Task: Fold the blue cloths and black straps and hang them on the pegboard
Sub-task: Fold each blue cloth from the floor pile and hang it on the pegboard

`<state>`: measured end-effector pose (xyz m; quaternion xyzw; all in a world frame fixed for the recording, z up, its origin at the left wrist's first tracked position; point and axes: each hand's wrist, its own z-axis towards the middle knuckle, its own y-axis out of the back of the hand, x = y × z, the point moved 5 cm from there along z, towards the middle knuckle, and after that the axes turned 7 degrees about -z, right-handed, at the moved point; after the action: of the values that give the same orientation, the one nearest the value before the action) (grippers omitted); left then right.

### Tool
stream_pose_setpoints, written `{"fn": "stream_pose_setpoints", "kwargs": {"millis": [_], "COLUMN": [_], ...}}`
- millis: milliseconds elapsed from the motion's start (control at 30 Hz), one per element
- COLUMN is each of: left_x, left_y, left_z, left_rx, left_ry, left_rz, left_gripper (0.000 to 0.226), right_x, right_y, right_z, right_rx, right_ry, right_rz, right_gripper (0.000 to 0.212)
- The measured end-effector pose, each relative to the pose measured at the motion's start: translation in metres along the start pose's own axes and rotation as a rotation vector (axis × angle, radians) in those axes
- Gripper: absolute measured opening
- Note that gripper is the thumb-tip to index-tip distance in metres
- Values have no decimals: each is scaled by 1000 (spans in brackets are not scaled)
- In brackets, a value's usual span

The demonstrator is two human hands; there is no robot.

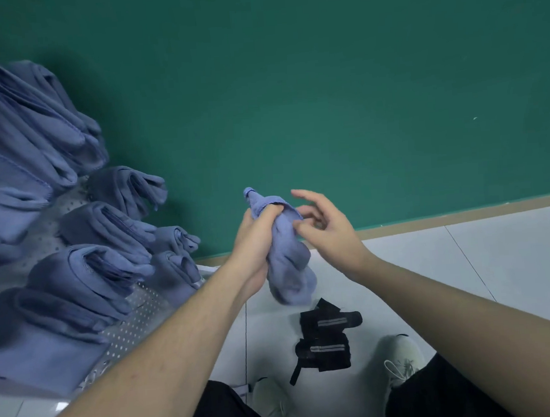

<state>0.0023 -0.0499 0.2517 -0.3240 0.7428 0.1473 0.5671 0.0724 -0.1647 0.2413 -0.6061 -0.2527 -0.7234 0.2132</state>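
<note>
Blue cloth (286, 256) is up in the air in front of us, bunched into a rough roll and held above the pale tiled floor (466, 260), well clear of it. Our left hand (256, 239) has it gripped, fingers curled round the upper part, with a small tip of fabric poking out above the knuckles and the rest drooping down below the palm. Our right hand (323, 224) sits just beside the cloth on its right; the fingers are spread and loosely bent, a fingertip or two seems to brush the top edge, and it is not closed on anything. Down on the floor between our two white shoes (404, 358) lie the black straps (325, 338), two dark bundles with grey reflective bands, one just behind the other and touching or nearly so, a loose tail trailing toward the left shoe. Off to the left edge of our view we have the white pegboard (135, 322), already carrying many folded blue cloths (92, 270) in rows, hanging close together and overlapping. Behind it all runs a green wall (324, 91) with a tan strip along its base where it meets the floor.
</note>
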Motion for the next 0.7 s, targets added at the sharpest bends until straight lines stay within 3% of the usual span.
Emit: {"fn": "stream_pose_setpoints", "kwargs": {"millis": [167, 267, 300, 400, 433, 533, 700], "left_x": [-6, -8, -9, -11, -12, -13, -15], "left_y": [0, 5, 6, 14, 15, 12, 12], "left_z": [-6, -9, -11, -11, -11, -16, -16], "left_rx": [62, 96, 98, 11, -10, -23, -44], "left_ry": [-23, -6, -1, -71, -101, -151, -186], "left_rz": [-90, -157, -157, -94, -78, -40, -76], "left_gripper": [42, 73, 69, 17, 10, 11, 16], "right_x": [10, 16, 19, 22, 23, 28, 41], "right_y": [-1, 11, 15, 21, 21, 14, 10], "right_z": [11, 16, 16, 16, 15, 11, 11], "right_rx": [53, 0, -7, -60, -68, -1, 10], "right_ry": [-97, -38, -22, 5, -2, -93, -160], "right_rz": [83, 54, 33, -153, -177, -42, -81], "right_gripper": [11, 15, 17, 19, 18, 17, 19]}}
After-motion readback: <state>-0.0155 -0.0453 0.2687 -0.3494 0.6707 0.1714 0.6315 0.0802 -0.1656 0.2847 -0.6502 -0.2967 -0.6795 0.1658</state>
